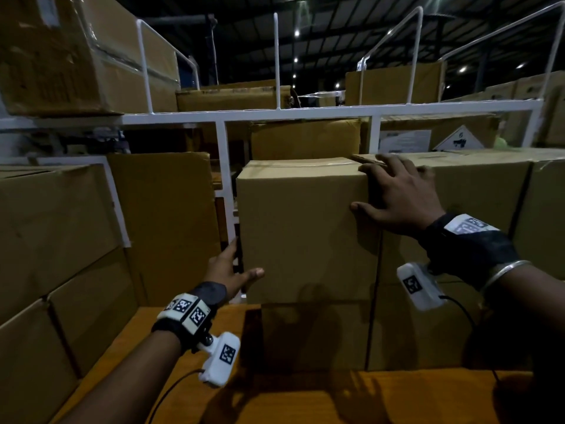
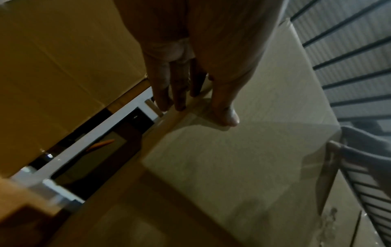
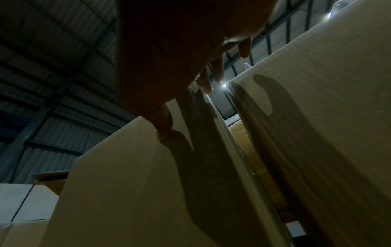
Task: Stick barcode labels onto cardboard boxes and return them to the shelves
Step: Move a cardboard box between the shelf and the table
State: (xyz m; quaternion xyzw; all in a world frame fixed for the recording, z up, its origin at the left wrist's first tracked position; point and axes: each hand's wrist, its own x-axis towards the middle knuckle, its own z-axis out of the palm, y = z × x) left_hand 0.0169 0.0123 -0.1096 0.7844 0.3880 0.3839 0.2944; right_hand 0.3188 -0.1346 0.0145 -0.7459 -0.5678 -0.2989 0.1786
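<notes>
Head view: my right hand [image 1: 397,197] was spread over the top right corner of the cardboard box [image 1: 305,231], fingers over the top edge, thumb flat on the front face. My left hand [image 1: 229,270] was at the lower left edge, fingers reaching into the gap along the side, thumb on the front. Fingers looked straight, not curled tight; a two-point brace, not a real grip.

The box sat upright on another carton, in the white shelf frame [image 1: 223,179], front face towards me. No barcode label visible on that face, so my guess was I was pulling it out for labelling; could equally have been seating it.

To do it well: diagonal corner hold, slide straight along the slot, no twisting.

Clearances: tight. White upright just beside the left edge, neighbouring box [image 1: 477,191] nearly touching on the right, crossbar and another carton close above. Open room was only towards me, over the wooden surface [image 1: 305,402].
</notes>
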